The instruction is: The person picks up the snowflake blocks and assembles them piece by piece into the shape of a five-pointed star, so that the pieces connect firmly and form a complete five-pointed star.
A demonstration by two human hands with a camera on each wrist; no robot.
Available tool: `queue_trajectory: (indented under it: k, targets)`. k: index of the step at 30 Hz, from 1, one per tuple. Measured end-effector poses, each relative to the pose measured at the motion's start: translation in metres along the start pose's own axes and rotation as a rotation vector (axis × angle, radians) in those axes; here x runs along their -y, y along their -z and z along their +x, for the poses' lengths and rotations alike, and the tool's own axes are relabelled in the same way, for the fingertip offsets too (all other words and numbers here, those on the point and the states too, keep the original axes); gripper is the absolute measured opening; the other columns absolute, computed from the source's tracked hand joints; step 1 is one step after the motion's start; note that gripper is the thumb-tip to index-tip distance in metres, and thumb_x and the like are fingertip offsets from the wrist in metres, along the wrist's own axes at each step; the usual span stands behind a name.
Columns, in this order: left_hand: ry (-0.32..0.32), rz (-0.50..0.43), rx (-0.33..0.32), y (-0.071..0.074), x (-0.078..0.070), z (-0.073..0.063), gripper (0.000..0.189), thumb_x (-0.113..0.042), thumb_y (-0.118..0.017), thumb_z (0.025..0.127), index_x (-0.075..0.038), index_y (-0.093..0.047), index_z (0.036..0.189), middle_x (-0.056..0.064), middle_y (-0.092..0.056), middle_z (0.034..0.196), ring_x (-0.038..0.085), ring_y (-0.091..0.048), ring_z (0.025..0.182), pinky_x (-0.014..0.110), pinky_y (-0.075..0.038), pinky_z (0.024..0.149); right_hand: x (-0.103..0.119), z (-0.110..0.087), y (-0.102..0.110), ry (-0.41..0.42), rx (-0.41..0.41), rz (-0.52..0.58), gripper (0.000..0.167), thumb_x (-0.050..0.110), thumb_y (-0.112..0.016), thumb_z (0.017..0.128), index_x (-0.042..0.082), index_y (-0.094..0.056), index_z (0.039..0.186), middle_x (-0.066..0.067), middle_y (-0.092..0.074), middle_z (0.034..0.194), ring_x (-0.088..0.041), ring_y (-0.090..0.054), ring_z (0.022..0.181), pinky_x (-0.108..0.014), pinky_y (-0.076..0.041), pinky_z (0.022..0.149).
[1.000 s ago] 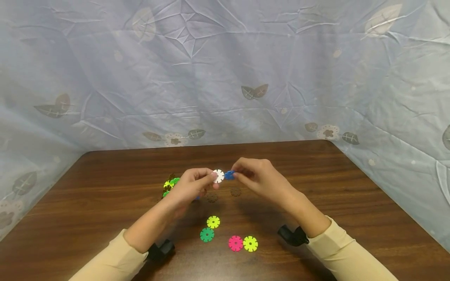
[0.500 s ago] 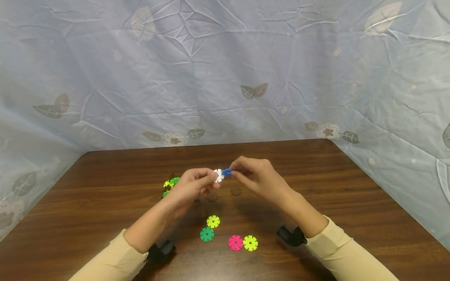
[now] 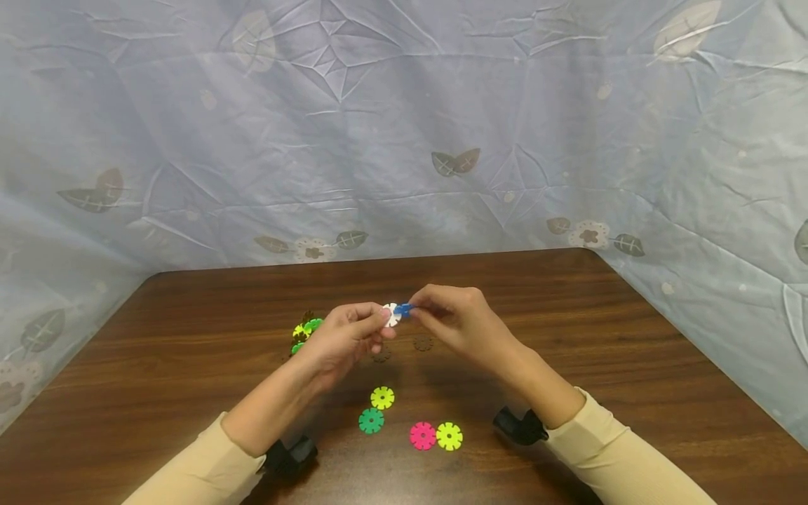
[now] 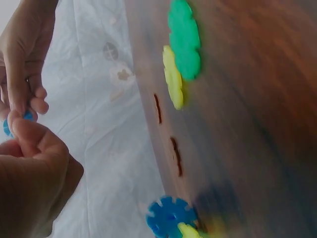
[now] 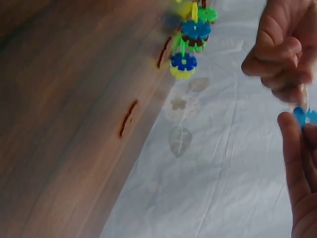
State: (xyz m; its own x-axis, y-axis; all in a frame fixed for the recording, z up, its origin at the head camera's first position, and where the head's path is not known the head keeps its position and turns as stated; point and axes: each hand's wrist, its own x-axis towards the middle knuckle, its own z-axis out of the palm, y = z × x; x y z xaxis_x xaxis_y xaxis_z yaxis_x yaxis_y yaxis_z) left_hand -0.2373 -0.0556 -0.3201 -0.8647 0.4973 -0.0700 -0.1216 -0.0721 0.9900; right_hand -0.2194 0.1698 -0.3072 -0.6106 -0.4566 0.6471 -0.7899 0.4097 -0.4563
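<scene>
Leaf-print cloth [image 3: 404,105] hangs behind your left hand [image 3: 344,333], pinching a white disc [image 3: 394,320], and right hand [image 3: 461,321], pinching a blue disc [image 3: 402,310] against it above the table [image 3: 189,351].
Only your head view shows the pink disc [image 3: 416,440].

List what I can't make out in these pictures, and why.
Head view: part of the white disc, covered by the left hand; whether its slot meets the blue disc fully, too small.
Left wrist view: the rest of the disc cluster, cut off by the bottom edge.
Right wrist view: the blue disc's outer side, cut off by the right edge.
</scene>
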Motion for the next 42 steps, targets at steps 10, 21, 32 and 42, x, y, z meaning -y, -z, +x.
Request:
queue_trajectory:
  k: [10,21,32,42]
  targets:
    - [0.013,0.107,0.020,0.007,-0.004,0.000,0.020,-0.017,-0.056,0.109,-0.001,-0.067,0.110,-0.008,-0.074,0.083,0.006,-0.063,0.082,0.019,-0.052,0.073,0.001,0.001,-0.003,-0.014,-0.023,-0.001,0.010,-0.007,-0.072,0.093,0.001,-0.074,0.099,-0.010,-0.078,0.093,-0.015,-0.072,0.080,-0.024,-0.063,0.072]
    - [-0.090,0.389,0.026,0.017,-0.008,0.000,0.025,-0.022,-0.063,0.105,-0.001,-0.069,0.118,-0.003,-0.065,0.091,0.017,-0.053,0.079,0.030,-0.050,0.068,-0.003,0.005,0.004,-0.012,0.086,0.006,0.010,0.000,-0.072,0.096,0.003,-0.072,0.105,-0.005,-0.078,0.096,-0.011,-0.073,0.085,-0.025,-0.063,0.078]
    - [-0.122,0.266,-0.161,0.028,-0.014,0.002,0.021,-0.019,-0.066,0.104,-0.003,-0.065,0.117,-0.010,-0.072,0.091,0.011,-0.063,0.089,0.027,-0.054,0.075,-0.005,0.010,-0.006,-0.190,0.388,-0.088,0.009,0.012,-0.072,0.099,0.009,-0.070,0.107,-0.002,-0.076,0.097,-0.007,-0.069,0.084,-0.021,-0.058,0.076]
    - [-0.105,0.277,-0.175,0.028,-0.015,0.003,0.023,-0.021,-0.067,0.104,-0.003,-0.065,0.119,-0.007,-0.073,0.094,0.013,-0.063,0.091,0.030,-0.055,0.078,-0.002,0.015,-0.031,-0.221,0.790,-0.088,0.026,0.022,-0.080,0.093,0.013,-0.072,0.116,-0.004,-0.070,0.113,-0.017,-0.066,0.102,-0.023,-0.055,0.087]
